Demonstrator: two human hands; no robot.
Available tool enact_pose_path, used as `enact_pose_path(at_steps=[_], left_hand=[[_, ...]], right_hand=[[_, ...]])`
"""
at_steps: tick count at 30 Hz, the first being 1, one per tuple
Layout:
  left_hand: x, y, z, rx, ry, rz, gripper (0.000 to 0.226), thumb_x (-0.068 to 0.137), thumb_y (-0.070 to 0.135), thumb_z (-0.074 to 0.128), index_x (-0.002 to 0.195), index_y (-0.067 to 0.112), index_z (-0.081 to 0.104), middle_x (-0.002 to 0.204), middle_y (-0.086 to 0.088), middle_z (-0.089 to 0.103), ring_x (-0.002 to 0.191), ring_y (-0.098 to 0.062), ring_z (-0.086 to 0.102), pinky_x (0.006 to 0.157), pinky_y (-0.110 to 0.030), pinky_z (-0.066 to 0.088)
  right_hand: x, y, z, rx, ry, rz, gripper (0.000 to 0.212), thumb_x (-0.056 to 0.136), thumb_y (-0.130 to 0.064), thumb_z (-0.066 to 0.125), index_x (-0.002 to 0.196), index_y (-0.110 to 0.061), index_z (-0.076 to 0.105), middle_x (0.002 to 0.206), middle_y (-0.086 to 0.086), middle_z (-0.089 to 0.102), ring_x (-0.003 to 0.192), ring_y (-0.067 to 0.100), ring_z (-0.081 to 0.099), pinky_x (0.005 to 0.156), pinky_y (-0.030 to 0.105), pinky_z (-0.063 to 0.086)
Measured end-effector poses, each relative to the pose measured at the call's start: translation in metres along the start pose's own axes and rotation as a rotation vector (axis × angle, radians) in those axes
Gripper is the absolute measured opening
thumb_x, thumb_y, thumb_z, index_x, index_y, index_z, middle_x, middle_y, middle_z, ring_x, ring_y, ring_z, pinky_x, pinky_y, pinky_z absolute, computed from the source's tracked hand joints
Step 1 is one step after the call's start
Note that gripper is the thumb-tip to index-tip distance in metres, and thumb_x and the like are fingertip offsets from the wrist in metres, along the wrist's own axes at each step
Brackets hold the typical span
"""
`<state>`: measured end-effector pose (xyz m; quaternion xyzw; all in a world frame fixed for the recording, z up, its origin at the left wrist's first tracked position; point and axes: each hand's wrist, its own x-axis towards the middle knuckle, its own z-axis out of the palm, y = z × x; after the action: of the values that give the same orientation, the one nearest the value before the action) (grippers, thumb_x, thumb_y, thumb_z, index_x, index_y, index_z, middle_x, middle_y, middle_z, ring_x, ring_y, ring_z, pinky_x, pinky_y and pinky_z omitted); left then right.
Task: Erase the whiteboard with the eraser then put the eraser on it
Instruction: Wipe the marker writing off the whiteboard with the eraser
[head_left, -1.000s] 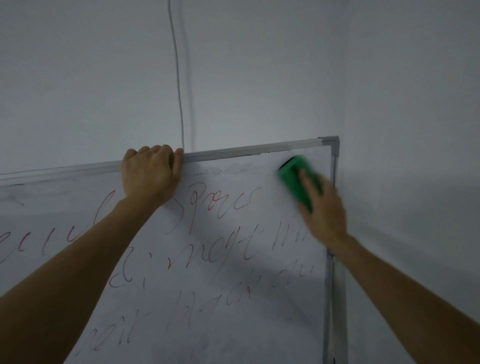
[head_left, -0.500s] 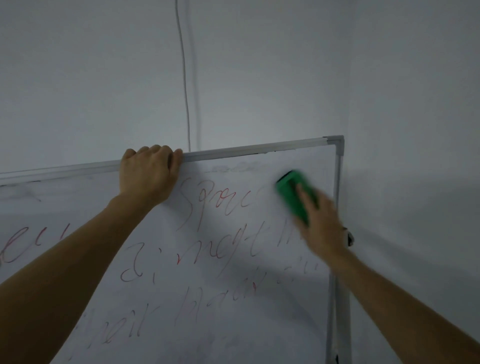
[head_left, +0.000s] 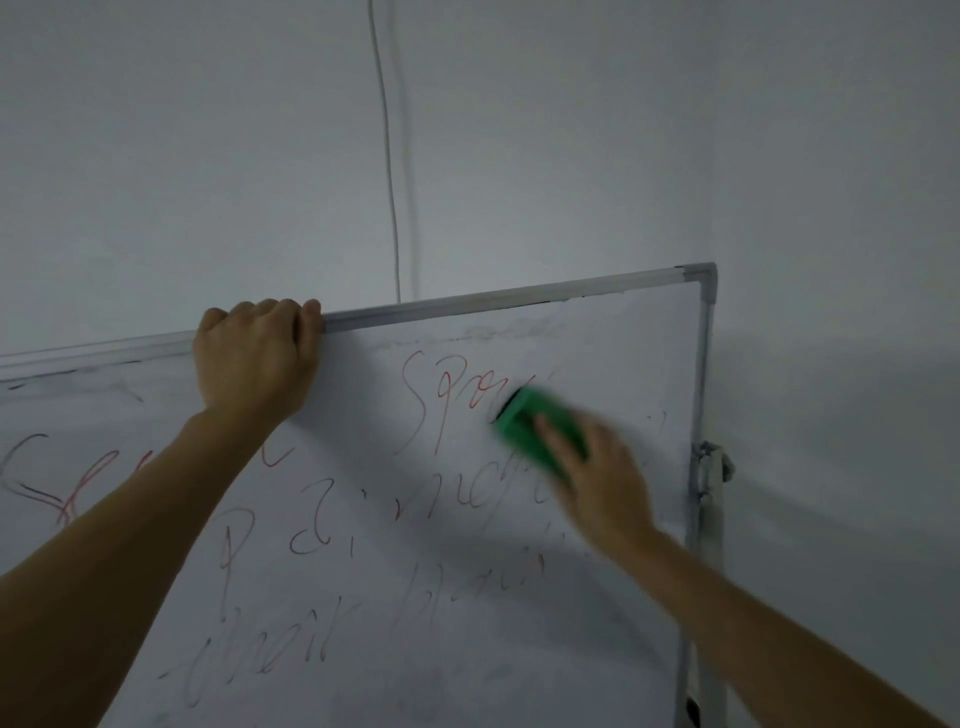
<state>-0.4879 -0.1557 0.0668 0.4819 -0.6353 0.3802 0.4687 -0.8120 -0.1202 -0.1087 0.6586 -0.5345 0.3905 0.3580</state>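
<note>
A whiteboard (head_left: 613, 358) with a grey metal frame fills the lower part of the view, covered in red handwriting. My left hand (head_left: 254, 358) grips its top edge, fingers curled over the frame. My right hand (head_left: 602, 483) presses a green eraser (head_left: 540, 431) flat against the board, over the end of the top red word near the upper right. The eraser and right hand are blurred by motion. The strip of board above and right of the eraser shows only faint smears.
The board stands in a corner of grey walls. A thin cable (head_left: 387, 156) runs down the wall behind the board. A metal bracket (head_left: 711, 467) sits on the board's right frame, beside a stand post (head_left: 706, 597).
My right hand has swept the eraser down and to the left from the top right corner, wiping off the end of the top word. My left hand has kept its grip.
</note>
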Motion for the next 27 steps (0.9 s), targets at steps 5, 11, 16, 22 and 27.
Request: enact_pose_path(at_steps=[5,11,16,22,27], left_hand=[[0.001,0.004,0.003,-0.009,0.010,0.018,0.048,0.100,0.030,0.036,0.060,0.007,0.049,0.055,-0.010,0.052,0.051,-0.025,0.039,0.066,-0.037,0.031],[0.001,0.001,0.001,-0.012,-0.009,0.009,0.048,0.100,0.030,0.036,0.059,0.008,0.047,0.054,-0.007,0.047,0.050,-0.025,0.039,0.066,-0.037,0.033],[0.001,-0.006,0.000,-0.017,-0.014,0.035,0.048,0.099,0.031,0.033,0.059,0.009,0.046,0.053,-0.006,0.047,0.049,-0.025,0.039,0.066,-0.037,0.034],[0.001,0.002,0.003,-0.013,-0.019,0.047,0.047,0.100,0.031,0.033,0.060,0.011,0.046,0.054,-0.004,0.045,0.050,-0.024,0.039,0.066,-0.036,0.033],[0.002,-0.002,0.004,-0.016,-0.011,0.052,0.047,0.099,0.031,0.034,0.059,0.010,0.045,0.053,-0.005,0.045,0.050,-0.024,0.038,0.064,-0.035,0.030]], right_hand=[[0.043,0.074,-0.027,0.176,0.064,0.698,0.086,0.090,-0.031,0.062,0.153,-0.029,0.004,0.144,0.022,0.032,0.122,0.040,0.039,0.091,0.054,0.048],[-0.005,-0.057,0.010,0.016,-0.005,0.093,0.086,0.077,-0.028,0.076,0.148,-0.025,0.029,0.133,0.022,0.046,0.111,0.038,0.053,0.085,0.045,0.054],[0.003,-0.035,0.004,-0.034,0.006,-0.097,0.087,0.073,-0.020,0.079,0.145,-0.031,0.031,0.131,0.021,0.050,0.109,0.038,0.055,0.087,0.049,0.054],[0.061,0.056,-0.031,0.109,0.079,0.695,0.086,0.089,-0.036,0.063,0.153,-0.030,0.007,0.140,0.021,0.034,0.118,0.040,0.042,0.084,0.048,0.048],[0.000,-0.056,0.008,0.012,-0.028,0.177,0.089,0.077,-0.031,0.076,0.150,-0.027,0.025,0.135,0.021,0.040,0.111,0.038,0.053,0.083,0.045,0.055]])
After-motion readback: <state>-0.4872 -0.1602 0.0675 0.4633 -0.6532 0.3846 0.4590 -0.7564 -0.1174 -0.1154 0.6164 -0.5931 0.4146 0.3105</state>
